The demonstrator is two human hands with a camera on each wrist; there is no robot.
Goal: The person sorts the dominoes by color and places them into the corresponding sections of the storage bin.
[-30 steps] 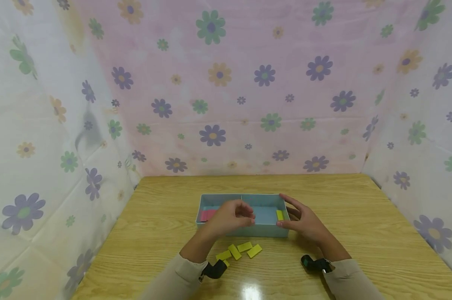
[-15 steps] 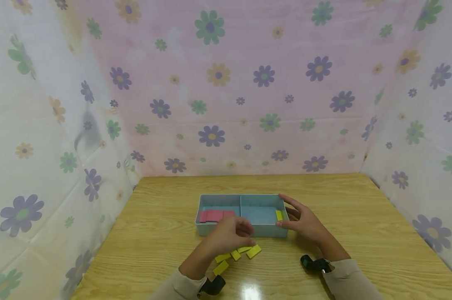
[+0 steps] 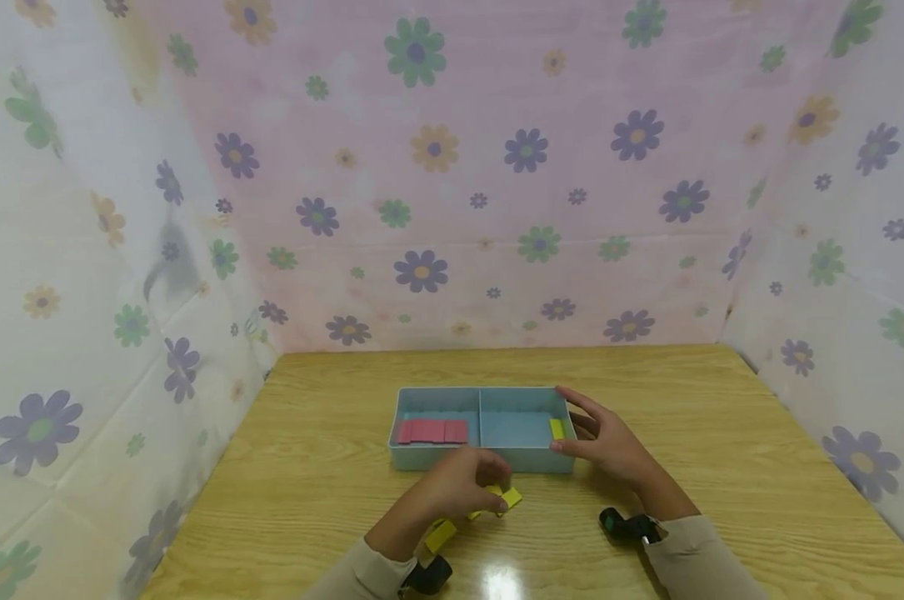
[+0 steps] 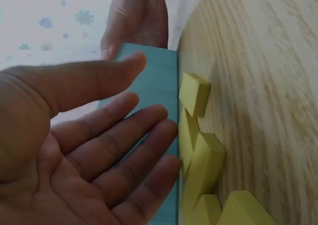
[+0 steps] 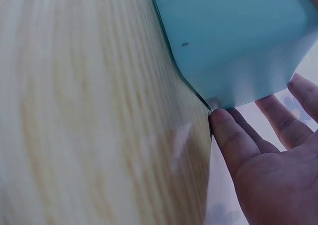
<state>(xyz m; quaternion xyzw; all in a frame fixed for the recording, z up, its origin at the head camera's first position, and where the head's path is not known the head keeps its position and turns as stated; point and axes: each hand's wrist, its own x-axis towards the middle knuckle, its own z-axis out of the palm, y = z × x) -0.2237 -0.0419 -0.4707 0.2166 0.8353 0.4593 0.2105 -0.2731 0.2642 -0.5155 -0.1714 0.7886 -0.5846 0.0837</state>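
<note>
A light blue two-compartment box (image 3: 489,461) stands on the table. Flat pink blocks (image 3: 432,431) line its left compartment, and a yellow block (image 3: 557,429) lies at the right end of the other. My right hand (image 3: 609,442) holds the box's right end, thumb at the front rim, index finger at the back corner; other fingers touch the end wall (image 5: 248,88). In front of the box, my left hand (image 3: 462,485) hovers over loose yellow blocks (image 3: 440,537), partly hiding them. In the left wrist view its fingers (image 4: 131,168) are spread and relaxed, nothing between them and the thumb.
The wood-grain table (image 3: 332,400) is enclosed by flower-patterned cloth (image 3: 452,208) at the back and both sides. Black straps with small devices (image 3: 624,527) sit at both wrists. Light glares on the table's front.
My left hand has moved from over the box toward me, down over the loose yellow blocks. The pink blocks are now uncovered. My right hand has stayed at the box's end.
</note>
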